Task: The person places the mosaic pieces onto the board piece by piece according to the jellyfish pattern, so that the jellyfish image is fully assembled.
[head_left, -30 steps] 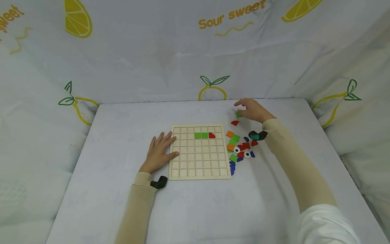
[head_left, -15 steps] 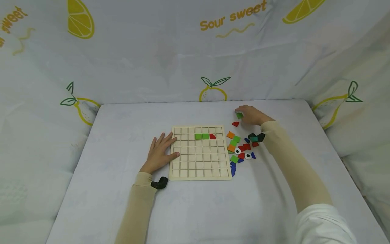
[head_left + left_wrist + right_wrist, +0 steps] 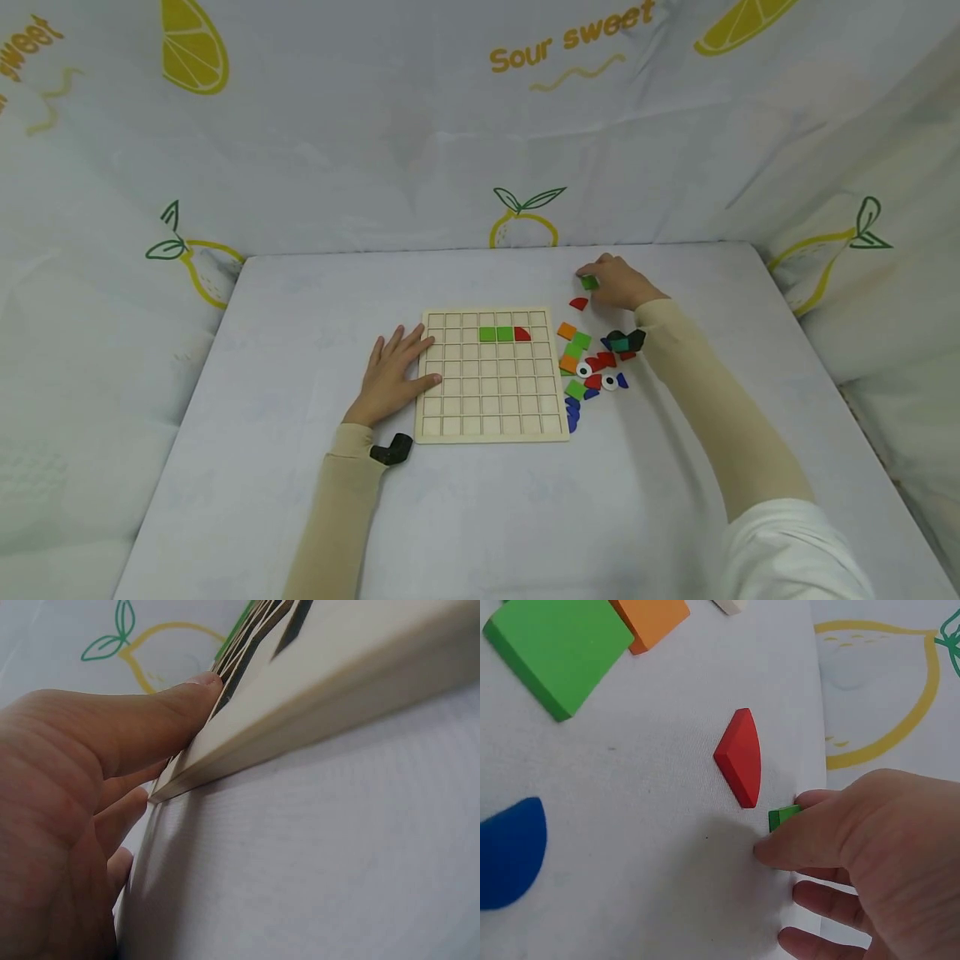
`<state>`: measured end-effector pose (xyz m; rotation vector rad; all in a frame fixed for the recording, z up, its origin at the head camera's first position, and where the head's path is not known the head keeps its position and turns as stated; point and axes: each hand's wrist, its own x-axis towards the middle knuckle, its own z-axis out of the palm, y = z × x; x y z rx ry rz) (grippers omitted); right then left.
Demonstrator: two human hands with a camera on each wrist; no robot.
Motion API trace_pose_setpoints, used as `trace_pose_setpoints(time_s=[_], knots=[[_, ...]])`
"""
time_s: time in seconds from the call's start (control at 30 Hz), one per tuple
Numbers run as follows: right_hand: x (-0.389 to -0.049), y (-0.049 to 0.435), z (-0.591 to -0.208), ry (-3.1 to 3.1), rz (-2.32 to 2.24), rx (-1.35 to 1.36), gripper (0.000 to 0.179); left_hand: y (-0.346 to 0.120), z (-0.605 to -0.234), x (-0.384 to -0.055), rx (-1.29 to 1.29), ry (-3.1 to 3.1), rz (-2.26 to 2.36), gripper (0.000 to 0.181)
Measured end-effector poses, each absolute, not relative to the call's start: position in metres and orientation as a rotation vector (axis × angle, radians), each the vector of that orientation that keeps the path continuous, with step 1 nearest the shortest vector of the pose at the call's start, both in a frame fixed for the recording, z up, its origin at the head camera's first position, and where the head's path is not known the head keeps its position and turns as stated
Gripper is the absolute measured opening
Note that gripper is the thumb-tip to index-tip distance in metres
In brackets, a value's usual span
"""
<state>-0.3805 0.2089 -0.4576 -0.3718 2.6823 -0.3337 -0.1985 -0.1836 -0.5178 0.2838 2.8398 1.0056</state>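
Observation:
My left hand [image 3: 388, 379] lies with fingers spread at the left edge of a wooden grid board [image 3: 491, 438], thumb and fingertips resting on its rim. Two green squares and a red quarter-circle piece [image 3: 522, 334] sit in cells of its second row. Beyond the board's far right corner, my right hand [image 3: 617, 283] pinches a green square tile [image 3: 589, 282] between thumb and forefinger, low over the table. The right wrist view shows only a corner of that tile [image 3: 781, 817], the rest being hidden by the thumb. Just nearer lies a loose red quarter-circle piece [image 3: 740, 759].
Along the board's right side lie several loose pieces: orange squares [image 3: 567, 331], green squares [image 3: 575, 389], blue pieces [image 3: 573, 414], red pieces [image 3: 606, 359] and white discs with black dots [image 3: 610, 381]. A white lemon-print cloth [image 3: 360, 167] hangs behind the table.
My right hand's fingers have lowered and closed on the green square tile, and the hand and forearm have shifted slightly nearer and left. The left hand and the board have stayed put.

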Motion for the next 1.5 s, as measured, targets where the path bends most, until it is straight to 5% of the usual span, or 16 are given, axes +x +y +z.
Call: trace_pose_setpoints(time_s=[0.7, 1.5], knots=[[-0.373, 0.208, -0.457, 2.765, -0.407, -0.425, 0.042, -0.182, -0.515, -0.196, 0.274, 2.827, 1.016, 0.073], [-0.355, 0.152, -0.422, 2.823, -0.577, -0.656, 0.036, -0.183, -0.513, -0.196, 0.276, 2.828, 1.024, 0.072]])
